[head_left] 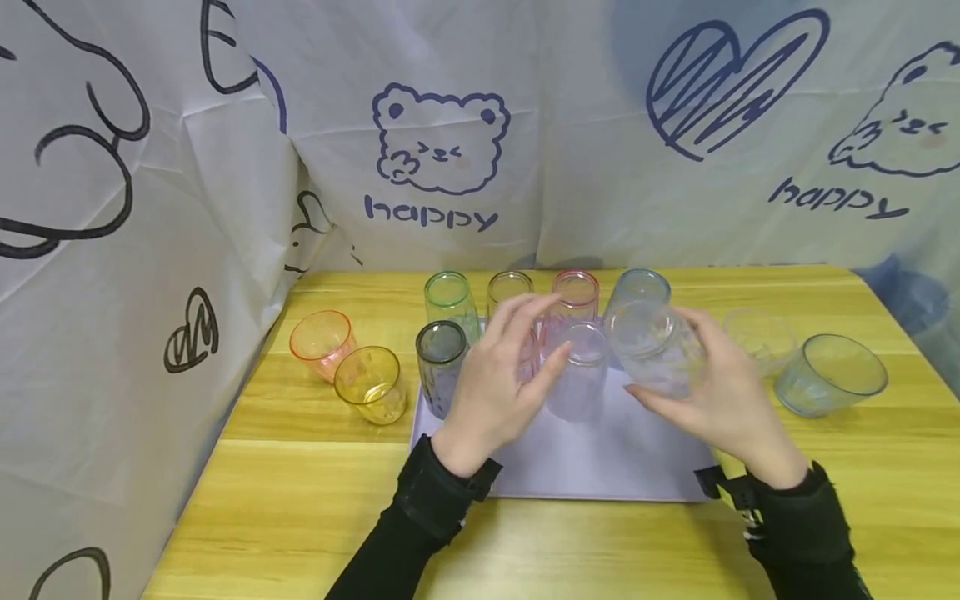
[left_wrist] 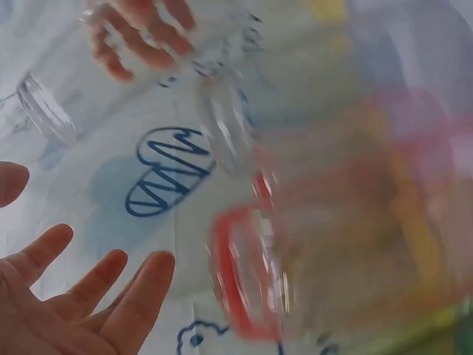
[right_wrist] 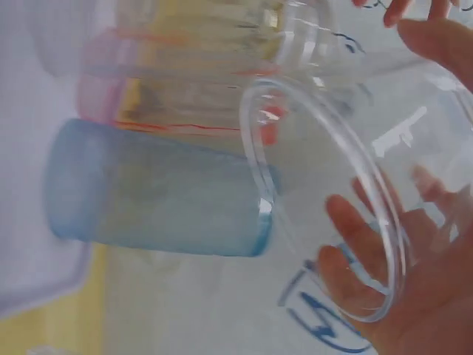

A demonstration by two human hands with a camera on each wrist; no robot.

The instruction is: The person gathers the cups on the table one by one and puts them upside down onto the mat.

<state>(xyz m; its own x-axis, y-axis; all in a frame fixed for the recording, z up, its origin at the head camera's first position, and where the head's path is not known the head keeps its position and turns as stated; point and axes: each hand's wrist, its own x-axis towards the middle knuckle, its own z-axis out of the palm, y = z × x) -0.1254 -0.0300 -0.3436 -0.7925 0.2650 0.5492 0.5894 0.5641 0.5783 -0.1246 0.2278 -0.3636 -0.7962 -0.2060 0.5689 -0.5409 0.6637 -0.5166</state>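
The yellow table carries a tray and glasses.

Yellow wood-grain table, white cloth behind (bear-patterned)

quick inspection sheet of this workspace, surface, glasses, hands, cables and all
surface: yellow wood-grain table, with a lilac tray on it
job's things: green glass, dark glass, blue glass and more stand on the tray; orange-red glass and yellow glass stand left of it, blue-grey glass right of it
clutter: nothing seen
hands: right hand holds a clear glass, its mouth toward the tray; left hand has spread fingers and holds nothing
cables: nothing seen
surroundings: white cloth with drawn bears, a heart and "happy" lettering
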